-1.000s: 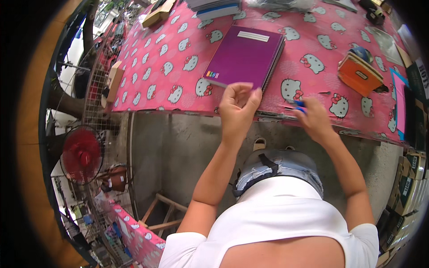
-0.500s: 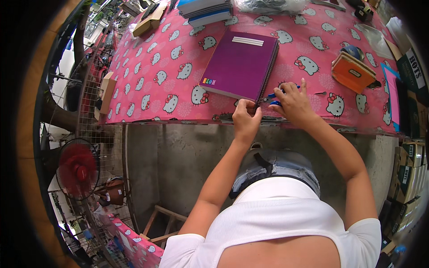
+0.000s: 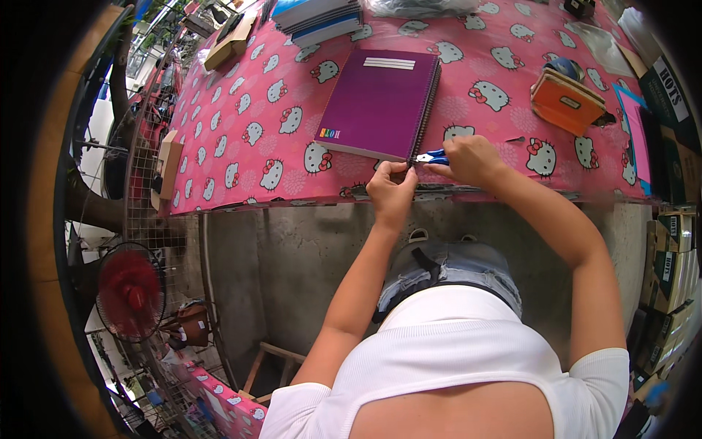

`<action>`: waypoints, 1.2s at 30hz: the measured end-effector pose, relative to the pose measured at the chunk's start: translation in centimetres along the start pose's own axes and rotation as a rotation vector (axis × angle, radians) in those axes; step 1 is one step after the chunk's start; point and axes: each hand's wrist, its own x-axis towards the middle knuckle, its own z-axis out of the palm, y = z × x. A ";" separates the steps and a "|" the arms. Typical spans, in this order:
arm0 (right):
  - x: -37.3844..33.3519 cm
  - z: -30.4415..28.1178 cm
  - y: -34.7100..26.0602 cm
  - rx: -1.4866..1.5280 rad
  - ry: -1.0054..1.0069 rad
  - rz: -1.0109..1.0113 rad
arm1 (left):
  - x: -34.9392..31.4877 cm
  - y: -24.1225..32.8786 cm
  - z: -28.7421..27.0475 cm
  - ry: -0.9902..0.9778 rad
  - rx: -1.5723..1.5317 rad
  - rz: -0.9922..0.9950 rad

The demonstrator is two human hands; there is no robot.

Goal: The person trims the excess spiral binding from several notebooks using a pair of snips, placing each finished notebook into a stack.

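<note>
A purple spiral-bound notebook (image 3: 376,102) lies on the pink patterned tablecloth (image 3: 241,157), its dark coil along the right side. My left hand (image 3: 391,192) is closed at the near end of the coil, thumb and fingers pinching there. In my right hand (image 3: 472,161) is a pair of pliers (image 3: 433,157) with blue handles, its fingers wrapped round them. The jaws meet the coil's end just above my left fingertips. Whether the jaws grip the wire is too small to tell.
Blue spiral notebooks (image 3: 318,22) are stacked at the back left, beside an open cardboard box (image 3: 230,42). An orange pouch (image 3: 567,101) sits to the right. Cartons (image 3: 669,110) line the right side, and a red fan (image 3: 131,291) stands at the lower left.
The right hand has closed round the pliers' handles, and the jaws have come left to the coil's end. The left hand keeps its pinch there; the whole view has shifted slightly.
</note>
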 end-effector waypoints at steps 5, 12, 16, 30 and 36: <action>0.1 -0.4 -0.6 0.052 -0.094 0.071 | 0.3 -0.4 0.0 0.022 0.035 0.018; -0.7 0.2 -0.1 0.024 -0.097 0.119 | 0.6 -0.8 0.0 0.047 0.034 0.031; -2.0 0.5 0.5 -0.091 0.052 0.066 | 0.6 -2.4 -0.6 0.035 -0.074 -0.090; -0.5 1.2 -0.8 -0.123 0.079 -0.009 | 0.7 -2.4 -0.2 -0.055 0.029 -0.029; -0.3 0.4 -0.6 0.110 -0.258 0.210 | 1.1 -3.1 -0.6 -0.058 0.020 -0.050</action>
